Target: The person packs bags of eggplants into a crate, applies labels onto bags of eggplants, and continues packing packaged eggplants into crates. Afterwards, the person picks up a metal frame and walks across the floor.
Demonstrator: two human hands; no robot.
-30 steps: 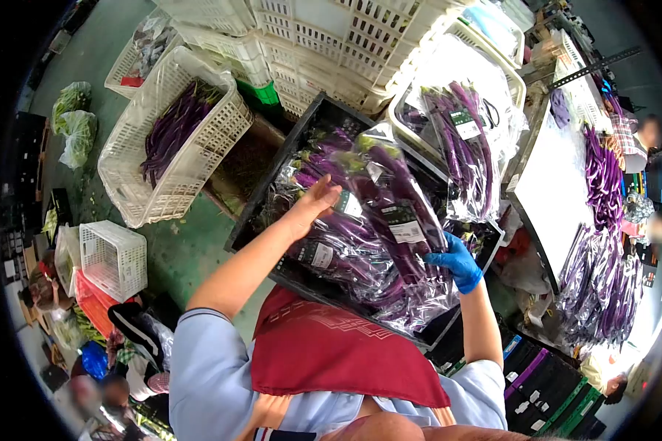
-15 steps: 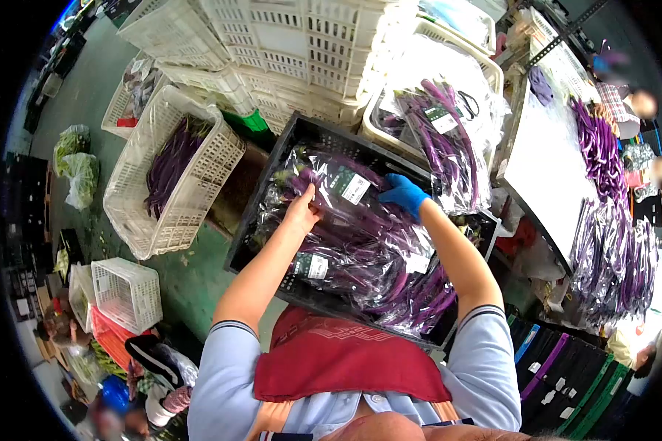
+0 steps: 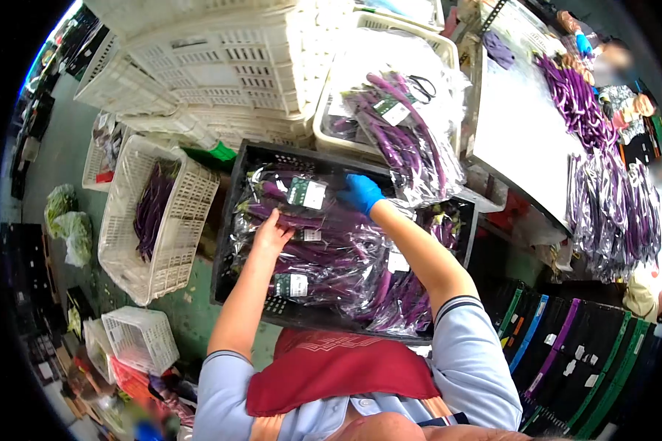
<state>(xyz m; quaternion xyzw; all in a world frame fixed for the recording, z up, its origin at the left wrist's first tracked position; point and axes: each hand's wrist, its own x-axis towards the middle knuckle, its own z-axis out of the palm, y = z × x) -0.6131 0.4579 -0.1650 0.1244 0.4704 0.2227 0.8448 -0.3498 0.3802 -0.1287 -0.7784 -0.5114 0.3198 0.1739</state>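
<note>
A black crate [image 3: 224,257] in front of me holds several clear bags of long purple eggplants with dark green and white labels. My left hand [image 3: 272,234], bare, rests with thumb and fingers apart on the bags at the crate's left. My right hand [image 3: 362,194], in a blue glove, lies on the upper bag [image 3: 307,192], to the right of its label, with its fingers spread; some fingertips are hard to make out. Another bag of eggplants [image 3: 404,132] lies on plastic film over a white basket [image 3: 324,136], just beyond the crate.
White crates [image 3: 213,66] are stacked beyond the black crate. At left stands a white basket [image 3: 187,235] of loose eggplants. A white-topped table [image 3: 518,140] at right bears eggplants [image 3: 577,103] and bagged ones [image 3: 614,213]. Dark crates [image 3: 566,360] stand lower right. Co-workers are at far right.
The bag my hands carried above the crate now lies in it at the upper left. My gloved hand has moved from its lower end up onto its upper side. The view has shifted.
</note>
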